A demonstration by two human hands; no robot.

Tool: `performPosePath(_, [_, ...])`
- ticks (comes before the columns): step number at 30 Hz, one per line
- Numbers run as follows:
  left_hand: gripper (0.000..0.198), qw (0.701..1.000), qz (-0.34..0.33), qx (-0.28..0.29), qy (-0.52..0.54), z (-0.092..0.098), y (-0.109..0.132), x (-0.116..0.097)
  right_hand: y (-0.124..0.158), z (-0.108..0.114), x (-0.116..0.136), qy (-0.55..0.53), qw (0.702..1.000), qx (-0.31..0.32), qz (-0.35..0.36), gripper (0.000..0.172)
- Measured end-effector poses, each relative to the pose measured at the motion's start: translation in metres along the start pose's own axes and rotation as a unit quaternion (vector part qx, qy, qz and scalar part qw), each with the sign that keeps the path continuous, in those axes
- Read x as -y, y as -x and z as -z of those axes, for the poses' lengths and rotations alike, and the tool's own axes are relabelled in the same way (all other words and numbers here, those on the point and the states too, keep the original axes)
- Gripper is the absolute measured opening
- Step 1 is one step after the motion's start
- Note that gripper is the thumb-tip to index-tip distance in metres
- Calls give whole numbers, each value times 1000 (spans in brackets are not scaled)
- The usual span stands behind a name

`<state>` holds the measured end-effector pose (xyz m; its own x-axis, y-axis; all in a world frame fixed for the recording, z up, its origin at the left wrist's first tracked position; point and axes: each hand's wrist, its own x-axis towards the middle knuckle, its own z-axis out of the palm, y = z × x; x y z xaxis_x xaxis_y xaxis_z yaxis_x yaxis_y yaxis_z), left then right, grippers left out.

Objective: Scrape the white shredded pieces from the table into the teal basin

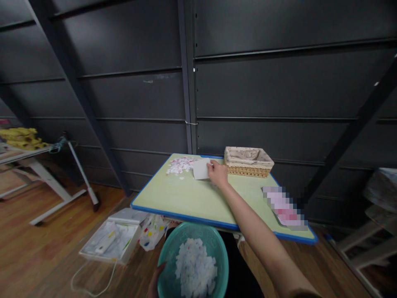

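My right hand (pixel 218 174) pinches a flat white card (pixel 201 169) by its right edge and holds it over the table's far part. Just left of the card lies a loose pile of small white paper pieces (pixel 181 165), some with pinkish marks. My left hand (pixel 155 278), partly cut off by the frame, grips the left rim of a green plastic basin (pixel 221 248) at my lap. Inside the basin is a heap of small white pieces (pixel 196 267).
The pale green table (pixel 173 192) has a blue edge. On it stand a lined wicker basket (pixel 248 169) and a blurred-out flat object (pixel 283 209). A white open box (pixel 124 252) and a spotted plastic bag (pixel 152 234) lie on the floor at left. A dark panelled wall (pixel 139 95) rises behind.
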<state>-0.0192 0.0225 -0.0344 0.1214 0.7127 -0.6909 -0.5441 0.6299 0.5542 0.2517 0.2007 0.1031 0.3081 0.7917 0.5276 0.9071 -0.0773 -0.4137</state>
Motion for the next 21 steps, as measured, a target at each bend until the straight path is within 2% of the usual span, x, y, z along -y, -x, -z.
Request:
performPosePath(5, [59, 998, -55, -32, -24, -1, -6, -5, -2, 0, -2, -44, 999, -12, -9, 36])
performPosePath(10, [67, 996, -63, -38, -50, -1, -3, 2, -4, 0, -7, -37, 999, -21, -32, 34])
performPosePath(15, [54, 993, -80, -41, -71, -2, -5, 0, -3, -7, -7, -81, 997, -11, -18, 34])
performPosePath(21, [49, 992, -87, -42, -86, 1, -7, 0, -4, -11, -10, -131, 990, -44, -19, 37])
